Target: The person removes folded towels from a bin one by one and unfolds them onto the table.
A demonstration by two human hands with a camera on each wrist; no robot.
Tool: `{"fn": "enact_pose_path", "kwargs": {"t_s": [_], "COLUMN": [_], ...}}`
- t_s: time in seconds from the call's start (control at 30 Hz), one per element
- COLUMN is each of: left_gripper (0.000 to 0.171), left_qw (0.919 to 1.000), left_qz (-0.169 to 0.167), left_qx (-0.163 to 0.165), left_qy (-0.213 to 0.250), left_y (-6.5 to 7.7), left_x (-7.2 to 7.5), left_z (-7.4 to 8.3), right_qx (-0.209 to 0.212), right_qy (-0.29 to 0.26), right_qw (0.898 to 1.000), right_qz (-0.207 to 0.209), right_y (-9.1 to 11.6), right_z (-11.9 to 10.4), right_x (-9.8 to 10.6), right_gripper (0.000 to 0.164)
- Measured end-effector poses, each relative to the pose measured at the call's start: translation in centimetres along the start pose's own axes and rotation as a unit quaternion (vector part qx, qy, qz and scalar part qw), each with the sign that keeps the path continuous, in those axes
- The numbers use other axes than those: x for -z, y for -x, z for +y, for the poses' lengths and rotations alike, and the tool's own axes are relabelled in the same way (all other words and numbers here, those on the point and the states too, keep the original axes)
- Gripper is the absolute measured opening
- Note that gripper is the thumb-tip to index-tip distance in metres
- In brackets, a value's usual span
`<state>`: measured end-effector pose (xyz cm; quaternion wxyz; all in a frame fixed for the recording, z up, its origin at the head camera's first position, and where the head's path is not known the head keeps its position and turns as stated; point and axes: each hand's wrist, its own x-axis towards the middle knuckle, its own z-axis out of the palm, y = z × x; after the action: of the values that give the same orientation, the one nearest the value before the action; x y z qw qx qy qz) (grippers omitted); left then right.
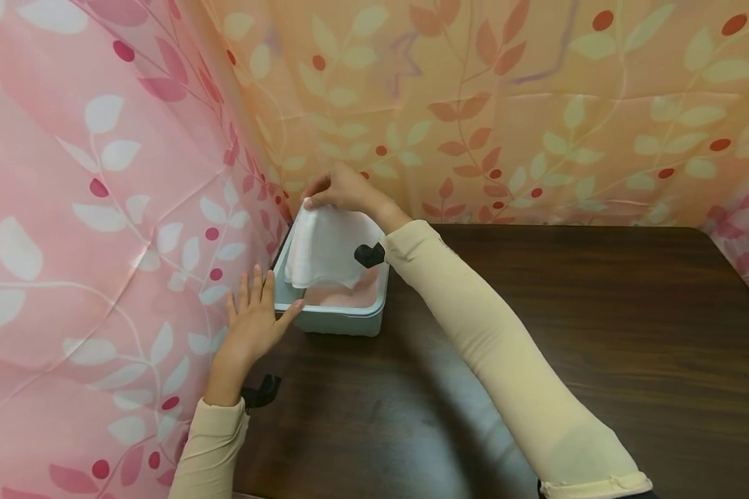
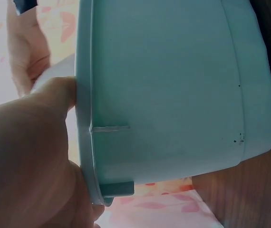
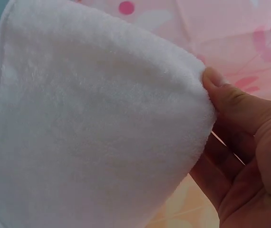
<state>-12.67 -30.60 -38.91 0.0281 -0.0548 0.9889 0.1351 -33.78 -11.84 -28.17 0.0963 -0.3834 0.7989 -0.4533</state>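
My right hand pinches a white towel by its upper edge, thumb against fingers. The cloth hangs down inside a pale blue-green plastic bin; in the right wrist view the towel looks fluffy, with a stitched border. Beneath it, a pink cloth shows in the bin. My left hand rests at the bin's near left corner with fingers straight and spread. In the left wrist view, its thumb touches the rim of the bin.
The bin stands on a dark brown wooden table, close to the corner of two patterned curtains. A pink leaf-print curtain hangs along the left, and an orange one runs behind the table.
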Motion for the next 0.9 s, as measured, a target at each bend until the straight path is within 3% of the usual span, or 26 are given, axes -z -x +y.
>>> {"fn": "enact_pose_path", "kwargs": {"t_s": [0.47,0.73,0.9], "left_gripper": [0.097,0.101,0.102], "left_qw": [0.9999,0.9998,0.9997], "left_qz": [-0.003,-0.006,-0.005], "left_qx": [-0.008,-0.011,-0.016], "left_qy": [0.011,0.013,0.015], "left_y": [-0.2,-0.6,-0.7], "left_x": [-0.1,-0.1,0.0], "left_z": [-0.1,-0.1,-0.2], "right_qx": [0.02,0.055,0.049], "right_qy": [0.02,0.01,0.016], "right_qw": [0.999,0.993,0.987], "right_qz": [0.045,0.105,0.151], "right_y": [2.0,4.2,6.1], "right_z": [-5.8,-7.4,-8.0], "right_x": [4.6,7.7,9.9], "right_gripper": [0.015,0.017,0.016]}}
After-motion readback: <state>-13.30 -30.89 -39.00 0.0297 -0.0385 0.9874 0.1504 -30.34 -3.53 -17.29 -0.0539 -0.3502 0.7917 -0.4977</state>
